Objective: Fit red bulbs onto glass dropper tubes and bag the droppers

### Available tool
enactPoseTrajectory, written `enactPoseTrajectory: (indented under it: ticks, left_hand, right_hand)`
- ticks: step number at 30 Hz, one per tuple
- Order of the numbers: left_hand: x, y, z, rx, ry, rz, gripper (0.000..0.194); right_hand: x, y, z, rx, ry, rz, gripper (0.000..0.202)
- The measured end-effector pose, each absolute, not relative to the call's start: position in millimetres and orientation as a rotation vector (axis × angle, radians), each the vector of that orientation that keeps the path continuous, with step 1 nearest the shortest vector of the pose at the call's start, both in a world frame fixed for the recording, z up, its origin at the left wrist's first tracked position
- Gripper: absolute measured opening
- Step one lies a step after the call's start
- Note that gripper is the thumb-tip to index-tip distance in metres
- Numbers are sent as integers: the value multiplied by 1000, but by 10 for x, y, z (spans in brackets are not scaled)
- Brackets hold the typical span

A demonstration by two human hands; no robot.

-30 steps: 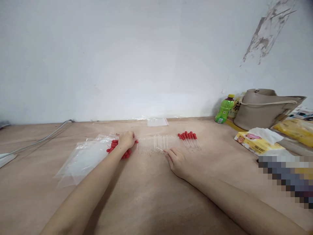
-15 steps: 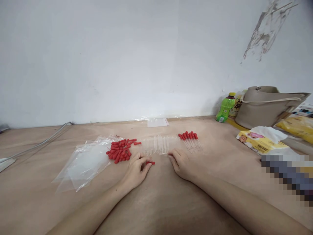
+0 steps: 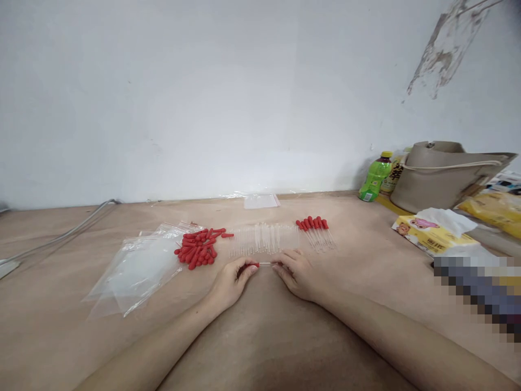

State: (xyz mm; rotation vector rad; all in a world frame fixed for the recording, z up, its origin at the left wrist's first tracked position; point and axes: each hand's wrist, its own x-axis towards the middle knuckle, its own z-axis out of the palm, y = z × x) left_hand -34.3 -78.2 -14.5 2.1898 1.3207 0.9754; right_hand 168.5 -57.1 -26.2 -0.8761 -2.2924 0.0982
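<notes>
Between finger and thumb, my left hand [image 3: 236,278] pinches a red rubber bulb [image 3: 256,265], mostly covered by the fingers. My right hand [image 3: 293,273] grips a thin clear glass tube [image 3: 265,264], whose left end meets the open end of the bulb. Behind the hands lies a row of clear tubes [image 3: 264,238]. A heap of red bulbs [image 3: 197,250] is left of that row, with one loose bulb [image 3: 228,235] beside it. To the right of the row, several tubes with red bulbs on their ends [image 3: 315,224] lie side by side.
Clear plastic bags [image 3: 134,271] lie at the left, near a grey cable [image 3: 81,225]. A small bag [image 3: 261,201] lies by the wall. At the right are a green bottle [image 3: 374,178], a grey-beige bag [image 3: 435,182] and a yellow tissue pack [image 3: 427,233].
The glass tube has come off the front of the row in my right hand and nearer to me. Its end now meets the red bulb in my left hand, which has risen slightly.
</notes>
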Motion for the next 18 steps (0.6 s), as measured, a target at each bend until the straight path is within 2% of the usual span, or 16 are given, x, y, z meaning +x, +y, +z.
enactPoseTrajectory:
  ticks: [9, 18]
  left_hand:
    - [-335, -791, -209, 1983, 1244, 985, 20]
    - [-323, -808, -220, 1942, 1204, 982, 22]
  right_hand:
    - [1682, -573, -244, -872, -2247, 198, 16]
    - [1692, -547, -293, -830, -2287, 148, 14]
